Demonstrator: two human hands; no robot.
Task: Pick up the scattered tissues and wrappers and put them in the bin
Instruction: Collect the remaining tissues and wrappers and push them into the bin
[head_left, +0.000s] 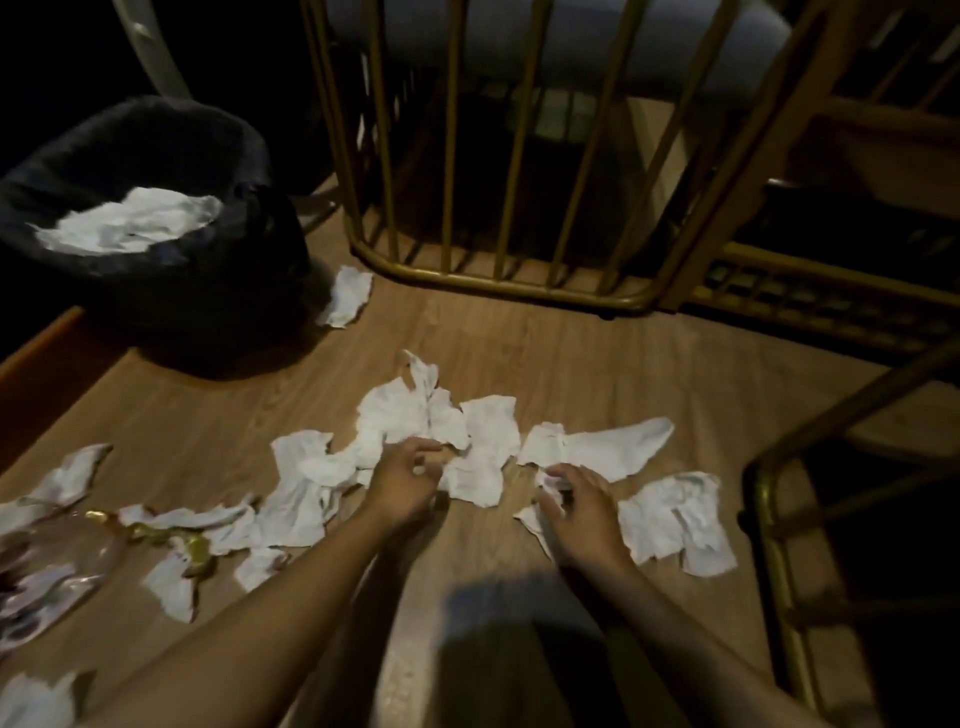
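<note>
**Two hands down among the tissues on the floor**

A person reaches both arms down to a brown wooden floor (597, 358). White tissues (488, 452) lie all over it, mostly in a messy line from 9 o'clock to 3 o'clock.

The left hand (402, 480) is in the middle of the picture. Its fingers are curled and touch the crumpled tissues there. It looks like it is grabbing one, but the picture is blurry, so that is not sure.

The right hand (579, 512) is just to the right, at about 4 o'clock from the left one. Its fingers are bent around a small scrunched piece of tissue (550, 483) and hold it.

A long flat tissue (613, 447) lies just past the right hand. A crinkled one (675, 519) lies beside it at 3 o'clock.

At 8 o'clock there are wrappers. One is shiny and see-through (47, 566), and next to it is a gold one (195, 548).

The bin (156, 291) stands at 10 o'clock, well apart from the hands. It has a black bag in it, and white tissue (130, 221) sits on top inside. One more tissue (348, 296) lies alone on the floor just beside the bin.

At 12 o'clock is a gold metal frame with bars (498, 280). Another gold frame (769, 519) is at 4 o'clock.
</note>
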